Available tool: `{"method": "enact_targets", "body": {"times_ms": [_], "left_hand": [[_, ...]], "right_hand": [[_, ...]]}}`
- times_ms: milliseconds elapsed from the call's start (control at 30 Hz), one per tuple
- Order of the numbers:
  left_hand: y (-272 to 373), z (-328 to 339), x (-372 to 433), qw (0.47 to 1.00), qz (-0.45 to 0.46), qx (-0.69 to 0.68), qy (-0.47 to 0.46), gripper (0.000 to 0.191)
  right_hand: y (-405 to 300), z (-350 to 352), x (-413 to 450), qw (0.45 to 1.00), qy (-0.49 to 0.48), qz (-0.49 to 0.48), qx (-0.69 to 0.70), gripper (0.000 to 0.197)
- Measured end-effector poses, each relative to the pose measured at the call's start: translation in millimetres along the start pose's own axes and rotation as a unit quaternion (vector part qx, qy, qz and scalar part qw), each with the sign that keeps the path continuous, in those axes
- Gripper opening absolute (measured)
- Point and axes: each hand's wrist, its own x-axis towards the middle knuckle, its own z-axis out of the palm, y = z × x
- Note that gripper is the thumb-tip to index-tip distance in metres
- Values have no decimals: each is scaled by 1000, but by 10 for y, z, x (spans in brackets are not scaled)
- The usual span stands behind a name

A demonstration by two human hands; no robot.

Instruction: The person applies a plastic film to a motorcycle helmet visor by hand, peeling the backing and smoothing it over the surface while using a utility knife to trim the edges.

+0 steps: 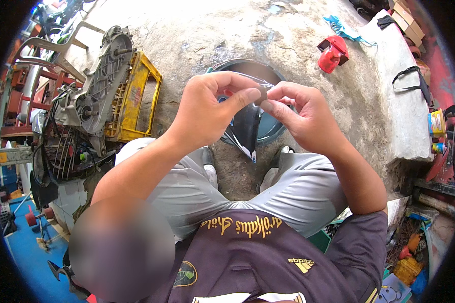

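Between both hands, at chest front, is a small thin brown-grey piece [263,94], which looks like folded sandpaper. My left hand [216,106] pinches its left side between thumb and index finger. The thumb and fingertips of my right hand [305,113] grip its right edge. Below them a black plastic panel [248,121] with blue and white markings tapers to a tip pointing towards me; my left hand hides part of it. Under the panel, a round dark basin [275,130] stands on the floor between my feet, seemingly with water in it.
A scooter engine casing [112,75] leans by a yellow plastic crate [136,102] on the left, with a plastic chair [57,47] behind. A red vehicle body part [331,55] and blue cloth [345,30] lie on the concrete floor. A pale ledge [404,98] runs along the right.
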Motion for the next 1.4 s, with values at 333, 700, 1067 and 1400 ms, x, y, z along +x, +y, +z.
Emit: {"method": "enact_targets", "body": {"times_ms": [333, 700, 1067, 1400], "left_hand": [[-6, 43, -8, 999, 32, 2, 3, 14], [38, 14, -3, 992, 79, 92, 24, 14], [10, 0, 22, 967, 159, 195, -27, 12], [-5, 79, -15, 969, 178, 168, -22, 9]], "right_hand": [[-34, 53, -9, 1000, 2, -15, 27, 19], [-73, -8, -12, 999, -11, -30, -44, 18], [-12, -3, -37, 989, 16, -106, -101, 17], [-73, -10, -37, 985, 19, -124, -121, 19]]}}
